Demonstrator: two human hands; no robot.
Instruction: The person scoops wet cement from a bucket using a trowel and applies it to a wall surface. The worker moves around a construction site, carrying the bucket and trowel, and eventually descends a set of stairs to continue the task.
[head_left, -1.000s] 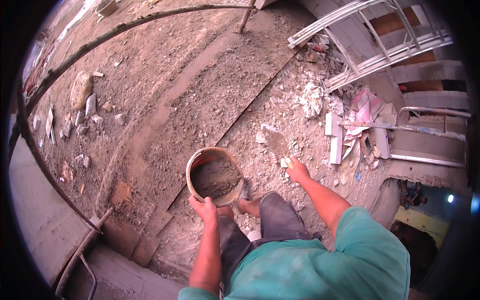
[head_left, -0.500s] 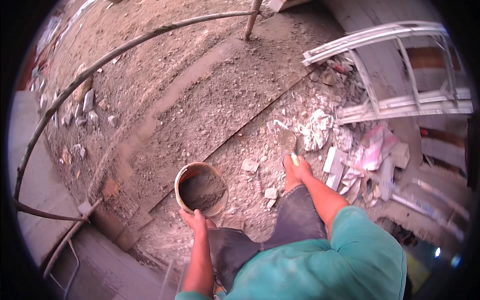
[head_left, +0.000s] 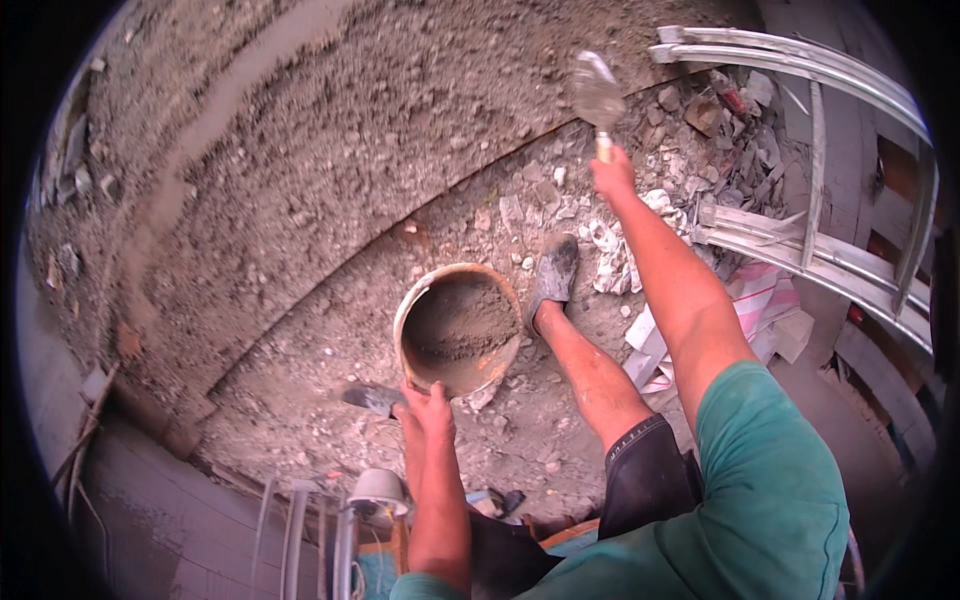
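My left hand point(head_left: 428, 412) is closed on the near rim of a round, pale bucket point(head_left: 408, 318). Grey-brown wet mortar point(head_left: 470, 325) lies inside it, heaped toward the right. Out ahead on the right, my right hand point(head_left: 613, 172) grips the light handle of a trowel point(head_left: 598, 95). The trowel's blade points away from me and has a grey, smeared surface with a bright tip. It is well apart from the bucket, over the edge between soil and rubble.
A metal ladder point(head_left: 815, 150) lies at the right. Broken stones point(head_left: 705, 115), crumpled white plastic point(head_left: 612, 250) and a pink-striped sack point(head_left: 760, 300) lie before it. Rough soil point(head_left: 300, 180) spreads ahead, bounded by a thin dark edge. My shoes stand either side of the bucket.
My right hand has swung the trowel forward, farther from my body. The view has shifted; the bucket now appears higher and farther right, still held by my left hand. My legs have come apart.
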